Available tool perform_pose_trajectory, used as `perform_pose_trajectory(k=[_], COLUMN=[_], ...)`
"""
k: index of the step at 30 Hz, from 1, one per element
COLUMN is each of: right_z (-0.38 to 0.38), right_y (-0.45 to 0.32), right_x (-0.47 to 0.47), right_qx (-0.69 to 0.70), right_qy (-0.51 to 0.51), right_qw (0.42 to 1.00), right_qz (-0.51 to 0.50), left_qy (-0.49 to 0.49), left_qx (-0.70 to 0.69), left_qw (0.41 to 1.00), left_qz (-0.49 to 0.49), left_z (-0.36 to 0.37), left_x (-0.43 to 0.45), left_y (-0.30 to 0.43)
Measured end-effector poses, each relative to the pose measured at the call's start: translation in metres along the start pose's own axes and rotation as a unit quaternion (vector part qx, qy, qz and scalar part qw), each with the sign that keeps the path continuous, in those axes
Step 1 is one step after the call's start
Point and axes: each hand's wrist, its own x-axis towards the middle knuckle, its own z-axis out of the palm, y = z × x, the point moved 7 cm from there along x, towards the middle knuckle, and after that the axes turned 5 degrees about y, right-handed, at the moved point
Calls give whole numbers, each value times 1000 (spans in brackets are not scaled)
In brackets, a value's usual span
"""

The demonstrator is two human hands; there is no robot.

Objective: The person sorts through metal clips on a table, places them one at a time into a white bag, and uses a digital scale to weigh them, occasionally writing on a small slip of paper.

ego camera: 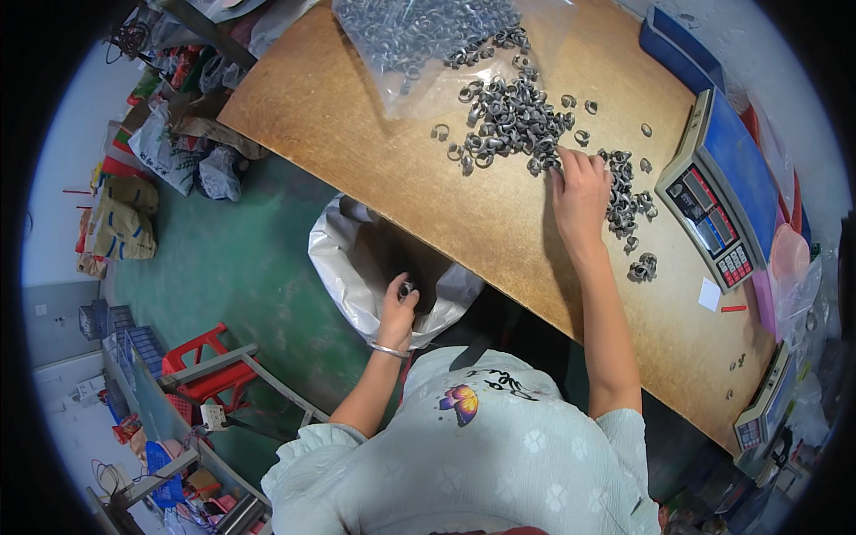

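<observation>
Over the mouth of a white woven sack [331, 267] below the table edge, my left hand [399, 311] holds a small grey metal ring [405, 289] between thumb and fingers. My right hand [580, 190] is on the wooden table [428, 200], its fingertips at the right edge of a large heap of grey metal rings [515, 120]; whether it grips one cannot be told. A smaller pile of rings [623, 197] lies just right of this hand, and a little cluster [643, 267] lies nearer me. Behind the heap, a clear plastic bag [428, 47] full of rings spills onto the tabletop.
At the table's right side stand a digital counting scale [712, 221], a blue bin [682, 50] and a second scale [759, 414]. A white paper slip [709, 294] and a red stick [733, 309] lie nearby. A red plastic stool [207, 368] and metal frame are at lower left.
</observation>
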Motion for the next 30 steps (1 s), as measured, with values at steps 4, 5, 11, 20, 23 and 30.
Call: perform_pose_trajectory(k=[4,5,11,20,23,30], right_z=[13,11,18,17,4,-19], right_y=[7,7,14,-11,-27,-83], right_x=[-5,-6,-12,-17,-44,-61], right_qx=[-24,-16,252,247,424,413], right_qy=[-36,-34,-63,-148,-230,-380], right_qw=[999,999,957,945,834,825], right_qz=[-13,-13,126,158,266,67], left_qy=[-30,-88,-284,-335,-321,-313], left_qx=[-31,-17,-40,-113,-190,-359], left_qw=[996,993,952,935,928,869], left_qz=[76,75,104,6,-13,-134], left_z=[17,28,84,103,99,79], left_x=[-21,-28,-62,-78,-77,-50], left_y=[25,30,56,52,59,33])
